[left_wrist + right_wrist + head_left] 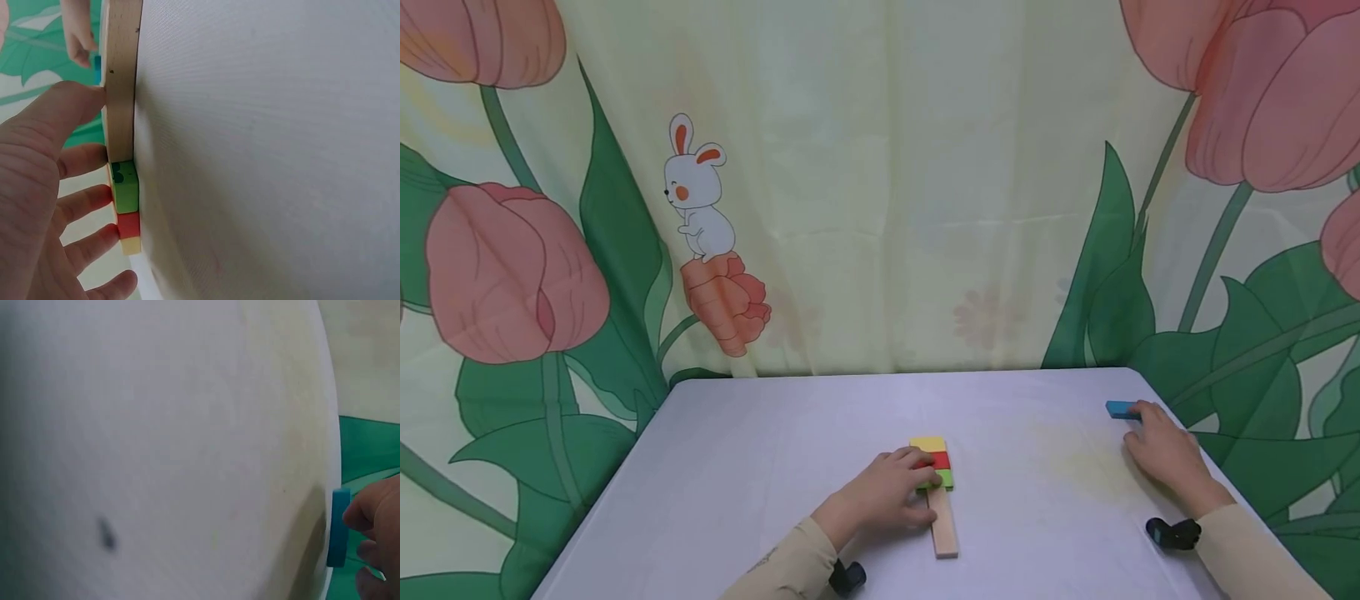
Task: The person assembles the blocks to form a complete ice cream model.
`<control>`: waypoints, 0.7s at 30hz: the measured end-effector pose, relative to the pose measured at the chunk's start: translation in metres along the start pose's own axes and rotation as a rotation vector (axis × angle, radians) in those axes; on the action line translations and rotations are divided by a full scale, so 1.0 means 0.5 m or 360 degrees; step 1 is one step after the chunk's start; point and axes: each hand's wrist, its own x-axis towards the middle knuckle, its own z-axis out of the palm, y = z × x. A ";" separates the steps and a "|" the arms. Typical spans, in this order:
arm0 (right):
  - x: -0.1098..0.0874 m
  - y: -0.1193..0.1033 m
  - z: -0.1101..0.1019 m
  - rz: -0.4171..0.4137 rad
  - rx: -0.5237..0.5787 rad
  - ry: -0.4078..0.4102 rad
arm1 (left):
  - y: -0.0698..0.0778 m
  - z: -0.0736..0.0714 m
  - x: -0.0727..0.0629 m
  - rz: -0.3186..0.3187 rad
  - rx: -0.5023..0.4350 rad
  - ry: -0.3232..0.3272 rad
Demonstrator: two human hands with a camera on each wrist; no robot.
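Note:
Yellow (pixel 928 443), red (pixel 942 460) and green (pixel 948 478) blocks lie side by side in the head view, and a plain wooden strip (pixel 946 533) extends from the green one towards me. My left hand (pixel 895 487) rests along them, fingers spread. The left wrist view shows its thumb against the wooden strip (pixel 120 119) and fingertips at the green (pixel 126 194) and red (pixel 129 225) blocks. At the far right, my right hand (pixel 1168 454) has fingertips on the right end of a flat blue block (pixel 1120 409); its other fingers bend above the table (pixel 370 553).
The white-covered table (pixel 760 467) ends at a far edge just beyond the blue block. Behind it hangs a curtain (pixel 887 192) printed with tulips and a rabbit. Black wrist cameras (pixel 1172 533) sit below both hands.

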 end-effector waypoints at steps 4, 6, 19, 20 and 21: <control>0.006 0.013 -0.012 -0.0054 -0.0002 -0.0067 | 0.001 0.000 -0.001 -0.0003 0.0011 0.0015; 0.008 0.016 -0.019 -0.0079 -0.0025 -0.0107 | 0.000 0.000 -0.001 -0.0002 0.0014 0.0016; 0.013 0.029 -0.036 -0.0084 -0.0116 -0.0216 | -0.006 0.010 0.000 0.0019 -0.0010 0.0030; 0.013 0.029 -0.036 -0.0085 -0.0127 -0.0219 | -0.005 0.010 0.000 0.0022 -0.0005 0.0031; 0.013 0.029 -0.036 -0.0086 -0.0131 -0.0219 | -0.005 0.009 0.001 0.0025 -0.0001 0.0032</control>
